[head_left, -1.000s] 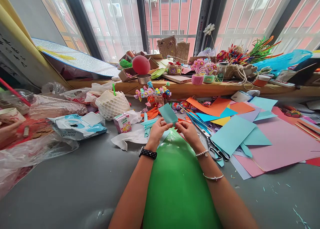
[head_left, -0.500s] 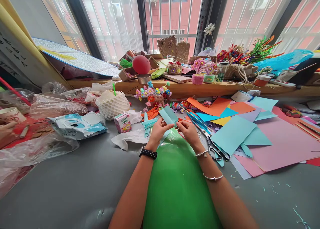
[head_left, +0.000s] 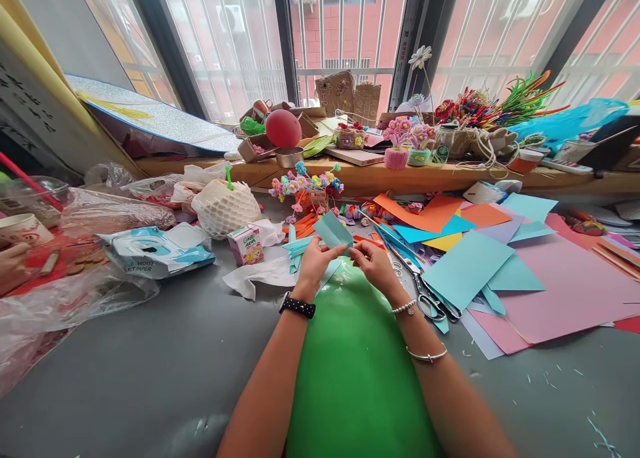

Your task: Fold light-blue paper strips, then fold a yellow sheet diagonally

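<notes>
Windows (head_left: 345,38): tall, barred, behind everything; daylight coming from the front.
Sill (head_left: 360,176): wooden, serving as a shelf, probably to spare the table below; crowded with a red balloon (head_left: 283,129), yarn flowers (head_left: 397,135) and other crafts.
Table (head_left: 210,351): grey, strewn with supplies and, at near right, tiny teal scraps.
Paper (head_left: 332,230): small, teal, tilted up in mid-air between both hands, above the far end of a shiny green form (head_left: 363,371); seemingly held up for a clear view of the edges.
Left hand (head_left: 315,261): closed on the near left part, thumb on top, fingers mostly hidden beneath; apparently for steadiness.
Right hand (head_left: 373,263): pinched narrow at the lower right corner, fingertips only, apparently for fine control.
Scissors (head_left: 431,305): lying just right of the right forearm, presumably for easy reach.
Sheets (head_left: 467,268): teal over pink, overlapping, off to the right, perhaps to leave the middle for handwork.
Far left: wipes (head_left: 155,251), a carton (head_left: 247,246); at the edge, another person's hand (head_left: 13,266) beside a cup (head_left: 23,230).
</notes>
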### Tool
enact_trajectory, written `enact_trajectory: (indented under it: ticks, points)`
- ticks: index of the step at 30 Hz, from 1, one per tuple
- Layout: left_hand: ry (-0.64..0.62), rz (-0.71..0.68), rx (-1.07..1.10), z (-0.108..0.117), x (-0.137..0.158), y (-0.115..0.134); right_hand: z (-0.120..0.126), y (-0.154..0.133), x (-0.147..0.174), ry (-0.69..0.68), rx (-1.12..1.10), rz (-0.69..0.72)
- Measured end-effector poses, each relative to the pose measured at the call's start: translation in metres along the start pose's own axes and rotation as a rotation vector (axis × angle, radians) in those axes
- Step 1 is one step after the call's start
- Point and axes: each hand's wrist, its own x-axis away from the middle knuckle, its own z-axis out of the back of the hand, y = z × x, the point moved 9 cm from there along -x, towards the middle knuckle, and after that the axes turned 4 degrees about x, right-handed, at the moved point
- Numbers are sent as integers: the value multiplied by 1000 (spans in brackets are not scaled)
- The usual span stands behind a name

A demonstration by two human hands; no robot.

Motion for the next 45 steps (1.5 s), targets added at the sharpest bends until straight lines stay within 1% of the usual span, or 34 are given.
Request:
enact_trajectory:
  ticks: [2,6,8,11,14,18,22,27,31,38,43,45]
  points:
    - [5,-2,-5,1,0,-1,-1,-2,0,-10,24,6]
    - [116,-6,-79,11,-2,-2,-5,-3,-1,-21,93,9]
    - [143,-5,-99,14,-2,-2,-7,-2,-1,-31,90,7]
    - [90,-12,-72,9,-1,0,-7,1,-1,-38,1,-6]
    - [14,-35,-47,3,0,3,0,5,-1,11,-70,-28]
    - [2,-62,-100,2,-2,3,7,5,-1,42,-86,-38]
    - [-77,-52,-41,-6,-3,-1,7,5,0,35,-134,-63]
    - [-111,-74,-17,-9,-4,0,6,6,0,44,-199,-76]
    - [-124,-56,-9,-11,-2,1,6,9,0,34,-206,-86]
    - [-115,-27,35,-11,-1,0,8,10,0,61,-163,-79]
    - [-45,-50,21,-4,0,3,0,0,0,-46,-144,-25]
    - [-35,-65,18,-3,0,4,-1,0,0,-53,-137,-28]
